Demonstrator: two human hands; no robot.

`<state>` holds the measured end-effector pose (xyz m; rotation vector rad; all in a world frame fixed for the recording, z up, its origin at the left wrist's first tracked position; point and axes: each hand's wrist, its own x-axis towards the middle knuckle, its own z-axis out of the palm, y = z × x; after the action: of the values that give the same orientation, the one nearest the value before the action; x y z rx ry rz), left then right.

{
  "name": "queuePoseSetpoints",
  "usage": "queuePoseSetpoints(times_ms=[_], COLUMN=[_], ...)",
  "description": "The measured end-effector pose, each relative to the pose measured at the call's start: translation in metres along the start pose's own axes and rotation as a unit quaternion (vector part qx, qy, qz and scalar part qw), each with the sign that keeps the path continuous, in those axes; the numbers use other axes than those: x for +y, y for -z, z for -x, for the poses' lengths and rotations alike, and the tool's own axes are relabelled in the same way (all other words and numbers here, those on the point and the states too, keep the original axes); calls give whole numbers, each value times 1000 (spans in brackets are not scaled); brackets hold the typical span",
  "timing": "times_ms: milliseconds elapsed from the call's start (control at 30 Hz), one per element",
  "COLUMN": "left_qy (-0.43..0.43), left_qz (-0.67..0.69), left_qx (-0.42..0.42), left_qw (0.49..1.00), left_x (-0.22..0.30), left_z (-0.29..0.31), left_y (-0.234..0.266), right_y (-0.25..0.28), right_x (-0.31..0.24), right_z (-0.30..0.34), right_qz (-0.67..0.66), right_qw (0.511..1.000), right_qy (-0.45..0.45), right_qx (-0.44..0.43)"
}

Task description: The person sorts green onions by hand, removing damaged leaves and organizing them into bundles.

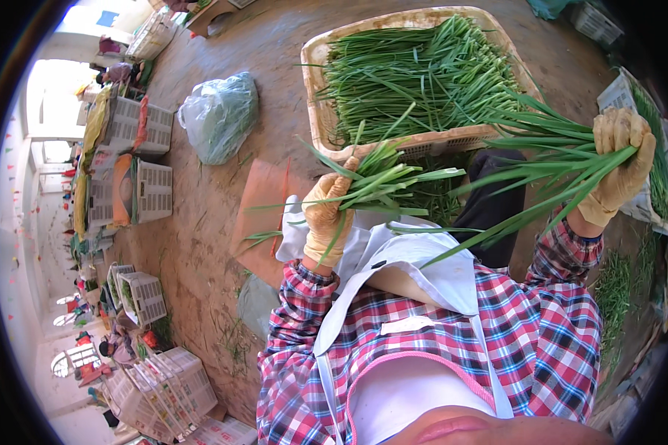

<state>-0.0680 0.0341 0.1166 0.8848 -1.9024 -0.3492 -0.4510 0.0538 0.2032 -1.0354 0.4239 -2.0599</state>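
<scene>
My left hand, in a yellowish rubber glove, is closed around a small bunch of garlic chives, whose pale stem ends point to the right. Off to the right, my gloved right hand grips another bunch of long green garlic chives that fans out leftward. Part of this fan hangs over my dark trouser leg and the crate's near right corner. Just beyond both hands stands a dirty cream plastic crate, with garlic chives laid in dense rows inside.
A tied clear plastic bag and an orange-brown sheet lie on the dirty floor at left. Another crate of greens stands at far right, above loose leaf scraps. Stacked white crates and other people line the left side.
</scene>
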Motion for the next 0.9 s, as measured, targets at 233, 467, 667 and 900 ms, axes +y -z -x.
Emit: queuePoseSetpoints(times_ms=[233,467,667,900], left_qy=[344,152,54,236], left_qz=[377,90,-48,-329], left_qx=[39,-81,-121,-466], left_qw=[859,981,990,787], left_x=[20,21,6,-15], left_z=[-10,-16,-6,32], left_y=[-13,-12,-13,-18], right_y=[-17,-69,-74,-51], right_x=[24,76,79,34], right_z=[13,32,35,16], right_qz=[170,294,284,211], right_qw=[985,881,894,957], right_qy=[2,-31,-58,-183], right_qx=[-20,-371,-342,-80])
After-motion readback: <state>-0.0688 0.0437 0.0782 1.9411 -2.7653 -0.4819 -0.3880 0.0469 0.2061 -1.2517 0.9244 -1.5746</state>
